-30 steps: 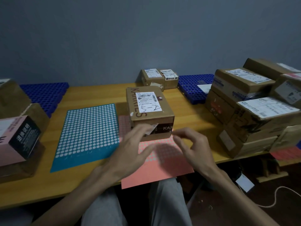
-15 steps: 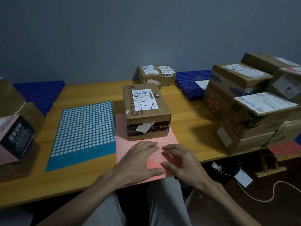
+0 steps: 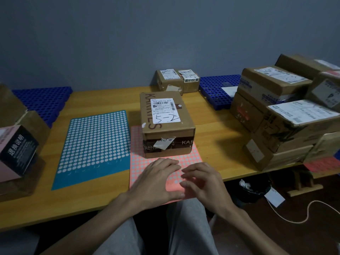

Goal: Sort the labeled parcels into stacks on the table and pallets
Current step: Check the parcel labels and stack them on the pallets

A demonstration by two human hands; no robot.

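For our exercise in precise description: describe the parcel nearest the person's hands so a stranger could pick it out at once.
On the wooden table, find the pink dotted sheet at the near edge. The parcel stands on its far end, just beyond the left hand and right hand. Unlike the stacked boxes, it stands alone, with 5-2 handwritten on its label.

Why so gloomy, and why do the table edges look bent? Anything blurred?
Head view: dim, flat room light, so the middle box casts only a soft shadow on the table. Head view: the wide lens bows the table's near edge and stretches the parcel stack at right. Head view: the right hand looks slightly smeared at its fingers; the box label is readable.
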